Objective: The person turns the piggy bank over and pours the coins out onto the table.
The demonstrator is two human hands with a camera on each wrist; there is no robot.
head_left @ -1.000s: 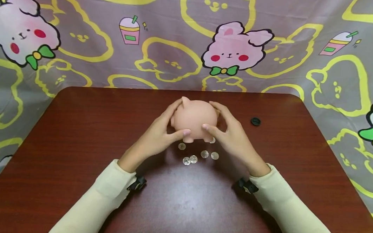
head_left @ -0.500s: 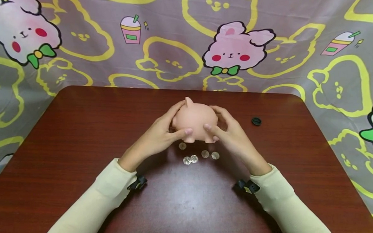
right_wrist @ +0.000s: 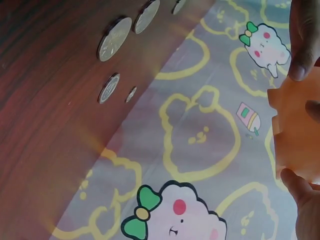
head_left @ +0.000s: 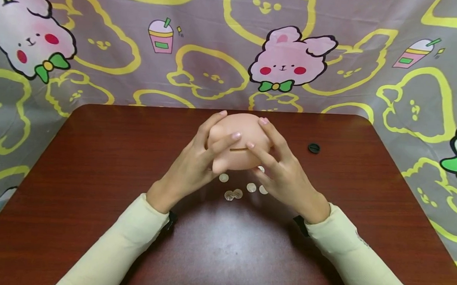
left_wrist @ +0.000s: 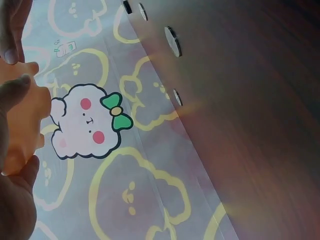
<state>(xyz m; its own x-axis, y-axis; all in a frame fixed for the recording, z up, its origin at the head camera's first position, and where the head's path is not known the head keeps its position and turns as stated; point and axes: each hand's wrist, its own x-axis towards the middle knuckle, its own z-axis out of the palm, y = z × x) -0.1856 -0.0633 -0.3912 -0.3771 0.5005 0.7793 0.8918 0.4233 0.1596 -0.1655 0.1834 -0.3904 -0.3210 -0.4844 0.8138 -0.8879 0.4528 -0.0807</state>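
A pink piggy bank (head_left: 241,130) is held up between both hands above the table, with its coin slot turned toward the head camera. My left hand (head_left: 190,160) grips its left end, fingers spread over the side and top. On the other end my right hand (head_left: 289,173) holds it the same way, one fingertip near the slot. In the left wrist view the piggy bank (left_wrist: 22,115) shows in part at the left edge, and in the right wrist view the piggy bank (right_wrist: 300,130) shows at the right edge. Several silver coins (head_left: 251,187) lie on the table beneath.
A small black round plug (head_left: 314,148) lies on the dark red-brown table (head_left: 115,154) to the right of the hands. Behind the table's far edge hangs a patterned cloth (head_left: 210,42) with cartoon animals.
Both hands have tilted the piggy bank, so its top slot now faces the head camera where its side showed before. The fingers have shifted over it; the coins lie where they were.
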